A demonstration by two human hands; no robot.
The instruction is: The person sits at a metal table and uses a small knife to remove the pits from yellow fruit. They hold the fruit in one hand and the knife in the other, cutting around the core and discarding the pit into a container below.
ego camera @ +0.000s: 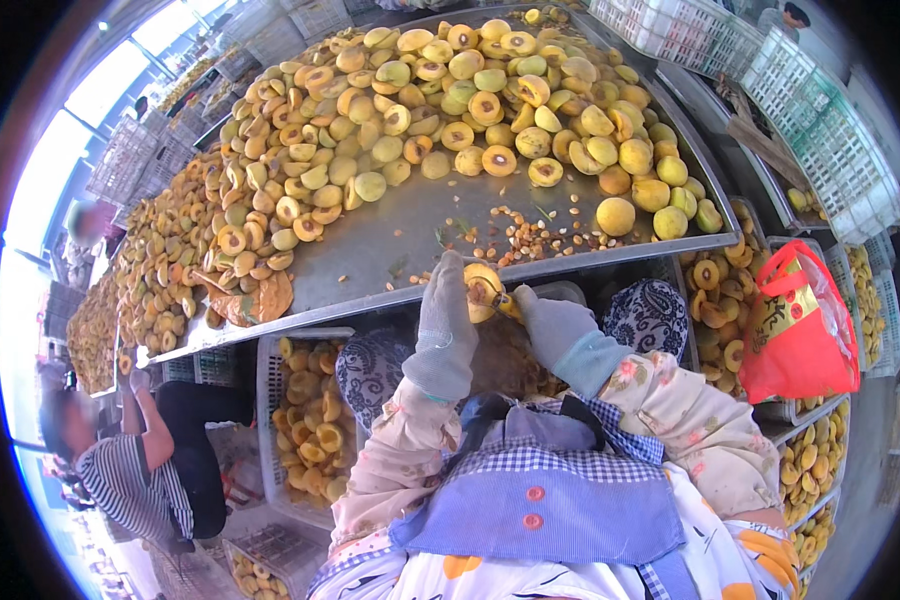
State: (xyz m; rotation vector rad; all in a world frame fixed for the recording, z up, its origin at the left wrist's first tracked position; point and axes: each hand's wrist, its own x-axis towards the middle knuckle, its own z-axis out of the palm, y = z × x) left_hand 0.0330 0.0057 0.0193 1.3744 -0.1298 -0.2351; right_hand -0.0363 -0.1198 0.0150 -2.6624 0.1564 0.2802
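Note:
Grey knit gloves cover both of my hands. My left hand (446, 322) holds a halved yellow peach (480, 291), its cut face towards me, by the table's front edge. In my right hand (559, 326) is a small pitting tool (507, 306) with a yellowish part showing; its tip meets the cut face of the half. My fingers hide most of its handle. Beyond my hands, a metal table (390, 240) bears a large heap of peach halves (390, 112). Loose pits and kernels (525, 236) lie scattered near its front rim. Several whole-looking peaches (651, 195) sit at the right corner.
A plastic crate (271, 427) of peach halves stands left of my knees. On the right, a red bag (799, 330) rests over more filled crates. White crates (825, 142) stand beyond. A seated co-worker (135, 465) works at the left. A brown leaf-like piece (259, 301) lies on the table.

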